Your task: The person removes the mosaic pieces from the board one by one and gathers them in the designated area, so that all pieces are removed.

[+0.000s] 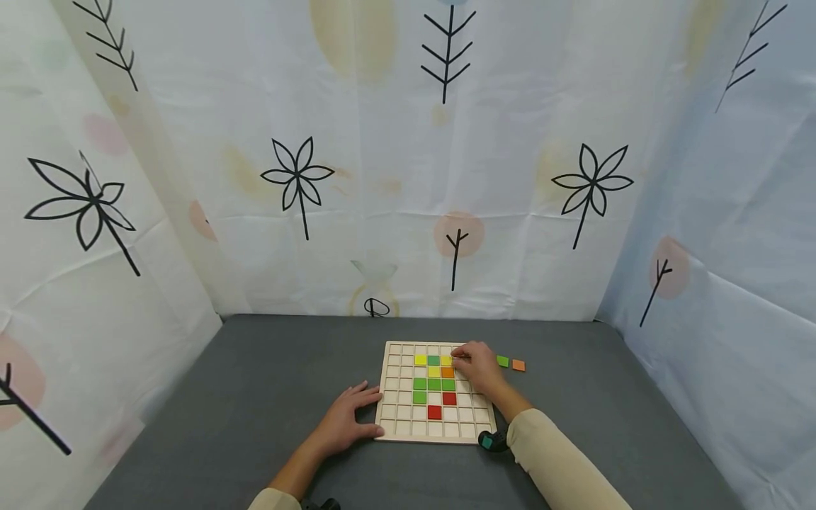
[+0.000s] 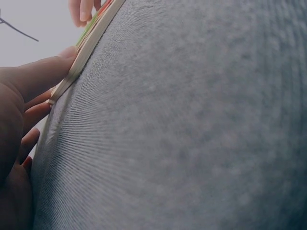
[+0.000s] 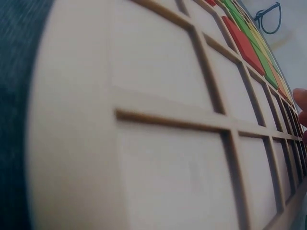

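A pale wooden grid board (image 1: 401,428) lies on the grey surface, with small square tiles in some of its cells. Yellow tiles (image 1: 421,360), green tiles (image 1: 434,384), an orange tile (image 1: 448,372) and red tiles (image 1: 435,412) fill cells around its middle. My left hand (image 1: 341,423) rests against the board's left edge, fingers spread and extended, with the thumb near the front corner. Over the upper right cells, my right hand (image 1: 481,368) has its fingertips bent down beside a yellow tile (image 1: 446,360). Whether those fingertips hold a tile is hidden.
Right of the right hand, a loose green tile (image 1: 503,361) and a loose orange tile (image 1: 519,365) lie on the grey table (image 1: 255,382). A black wrist device (image 1: 492,442) overlaps the board's front right corner. Patterned white curtains (image 1: 382,177) enclose the back and sides.
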`<state>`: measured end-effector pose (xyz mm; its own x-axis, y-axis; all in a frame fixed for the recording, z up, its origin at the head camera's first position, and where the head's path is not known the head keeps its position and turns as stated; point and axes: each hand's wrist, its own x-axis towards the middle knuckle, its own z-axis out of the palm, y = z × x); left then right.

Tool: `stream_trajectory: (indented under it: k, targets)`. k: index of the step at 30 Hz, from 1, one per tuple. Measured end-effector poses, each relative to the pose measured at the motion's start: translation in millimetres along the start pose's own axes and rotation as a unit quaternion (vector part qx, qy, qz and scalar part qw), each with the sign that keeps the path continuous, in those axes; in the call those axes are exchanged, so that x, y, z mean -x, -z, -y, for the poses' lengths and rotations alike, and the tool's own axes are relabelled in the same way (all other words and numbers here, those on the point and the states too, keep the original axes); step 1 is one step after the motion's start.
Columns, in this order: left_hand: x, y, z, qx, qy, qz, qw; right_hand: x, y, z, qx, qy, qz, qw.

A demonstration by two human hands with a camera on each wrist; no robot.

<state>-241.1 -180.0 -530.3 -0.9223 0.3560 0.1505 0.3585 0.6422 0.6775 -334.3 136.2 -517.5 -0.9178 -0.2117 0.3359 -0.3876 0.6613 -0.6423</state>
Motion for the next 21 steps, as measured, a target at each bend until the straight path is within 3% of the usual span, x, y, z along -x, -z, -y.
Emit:
stream_trajectory:
  k: [12,21]
  targets:
    - [0.1,0.5,0.2,0.011,-0.003,0.001,0.9999,-2.3,-7.9,-1.0,0.065,0.020,0.010,0.9977]
    - [0.1,1.1,1.1,0.009,-0.006,0.006,0.9999,-2.7,-6.9,2.5,0.073,0.015,0.022,0.9970]
